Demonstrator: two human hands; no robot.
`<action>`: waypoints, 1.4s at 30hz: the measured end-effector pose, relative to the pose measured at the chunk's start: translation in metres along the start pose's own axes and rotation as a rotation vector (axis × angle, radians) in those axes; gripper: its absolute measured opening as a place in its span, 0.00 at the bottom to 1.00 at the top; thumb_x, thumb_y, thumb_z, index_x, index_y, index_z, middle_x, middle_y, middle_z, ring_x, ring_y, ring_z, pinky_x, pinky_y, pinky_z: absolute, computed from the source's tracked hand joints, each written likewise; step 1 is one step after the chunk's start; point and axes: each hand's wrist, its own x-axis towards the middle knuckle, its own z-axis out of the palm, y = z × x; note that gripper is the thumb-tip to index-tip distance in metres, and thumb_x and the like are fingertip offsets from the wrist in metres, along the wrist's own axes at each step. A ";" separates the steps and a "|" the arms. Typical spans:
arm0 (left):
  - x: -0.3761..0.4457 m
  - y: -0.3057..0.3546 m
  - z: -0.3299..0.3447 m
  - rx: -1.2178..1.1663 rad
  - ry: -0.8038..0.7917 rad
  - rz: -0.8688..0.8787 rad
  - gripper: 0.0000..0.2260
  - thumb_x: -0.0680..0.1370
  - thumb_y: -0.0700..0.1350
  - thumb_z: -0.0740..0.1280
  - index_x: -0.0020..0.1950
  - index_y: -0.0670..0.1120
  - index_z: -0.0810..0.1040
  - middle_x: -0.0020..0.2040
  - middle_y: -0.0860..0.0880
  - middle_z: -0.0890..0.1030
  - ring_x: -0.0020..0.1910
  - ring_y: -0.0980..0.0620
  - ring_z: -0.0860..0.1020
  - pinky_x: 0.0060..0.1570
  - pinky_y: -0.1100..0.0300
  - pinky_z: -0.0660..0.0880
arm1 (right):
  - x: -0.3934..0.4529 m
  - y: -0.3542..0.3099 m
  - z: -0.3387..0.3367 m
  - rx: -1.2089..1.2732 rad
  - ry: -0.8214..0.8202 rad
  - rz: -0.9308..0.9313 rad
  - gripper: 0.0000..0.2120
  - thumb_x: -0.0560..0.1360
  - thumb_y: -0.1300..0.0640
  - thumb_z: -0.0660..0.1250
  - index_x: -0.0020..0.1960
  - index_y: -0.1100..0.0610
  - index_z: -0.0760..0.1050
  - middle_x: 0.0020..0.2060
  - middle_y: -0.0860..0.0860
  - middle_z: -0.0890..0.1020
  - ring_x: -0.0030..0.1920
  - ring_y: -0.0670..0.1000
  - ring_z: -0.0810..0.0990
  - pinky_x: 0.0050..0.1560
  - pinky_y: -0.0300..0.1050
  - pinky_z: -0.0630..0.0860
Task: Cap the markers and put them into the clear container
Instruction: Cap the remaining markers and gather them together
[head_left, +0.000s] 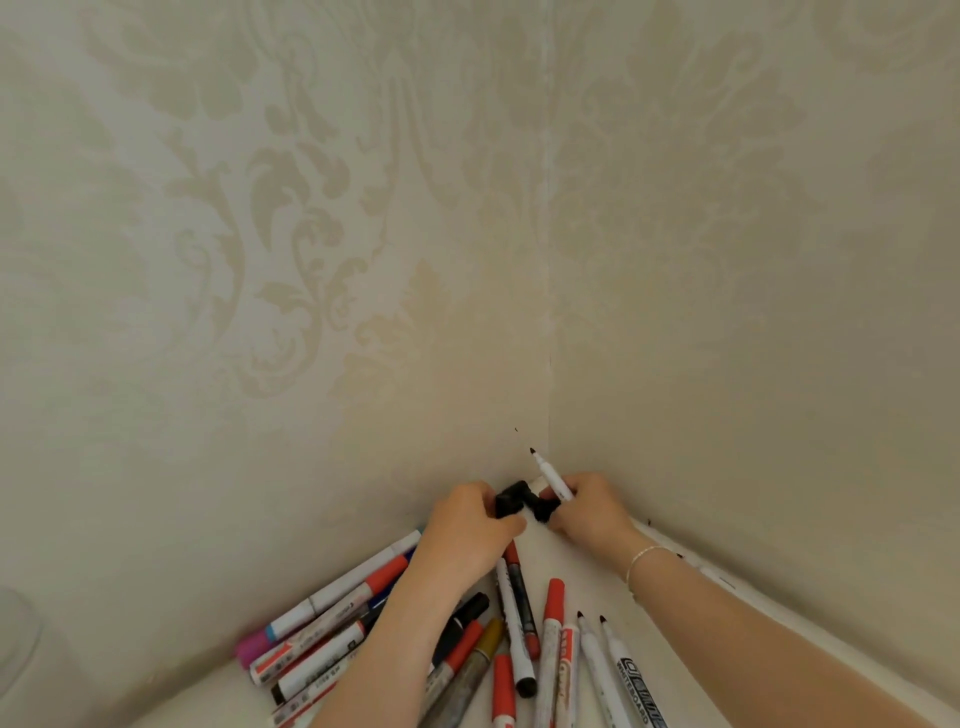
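My right hand (589, 506) holds an uncapped white marker (551, 477), its black tip pointing up toward the wall corner. Black caps (524, 501) sit between both hands, and my left hand (467, 530) grips one of them. How many caps each hand holds I cannot tell. Several markers (514, 623) lie scattered on the white surface below my hands, some capped in red, black or pink. Two uncapped white markers (608, 660) lie at the lower right. The clear container is barely visible as a faint rim (15, 639) at the far left edge.
The white surface (587, 566) runs into a corner formed by two wallpapered walls (549, 312). My right wrist wears a thin bracelet (644, 558). Both forearms reach in from the bottom of the view.
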 end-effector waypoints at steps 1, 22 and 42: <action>0.000 0.000 0.000 -0.001 -0.004 -0.010 0.06 0.77 0.45 0.66 0.42 0.45 0.72 0.34 0.50 0.72 0.31 0.57 0.69 0.29 0.67 0.63 | -0.002 -0.003 -0.002 0.004 -0.017 0.003 0.06 0.70 0.68 0.69 0.45 0.60 0.79 0.38 0.55 0.79 0.35 0.50 0.76 0.39 0.44 0.77; -0.002 0.015 -0.006 -0.821 0.249 -0.038 0.07 0.78 0.46 0.68 0.54 0.46 0.78 0.43 0.45 0.82 0.30 0.58 0.70 0.35 0.64 0.69 | -0.064 -0.046 -0.030 0.478 -0.158 -0.064 0.09 0.76 0.59 0.65 0.53 0.59 0.80 0.42 0.56 0.81 0.29 0.49 0.75 0.20 0.38 0.61; -0.006 0.012 -0.010 -0.108 0.418 0.388 0.06 0.75 0.41 0.71 0.50 0.48 0.78 0.46 0.54 0.78 0.44 0.61 0.74 0.43 0.75 0.68 | -0.082 -0.048 -0.040 0.142 -0.182 -0.251 0.08 0.78 0.60 0.62 0.52 0.55 0.80 0.29 0.53 0.79 0.22 0.47 0.65 0.23 0.37 0.62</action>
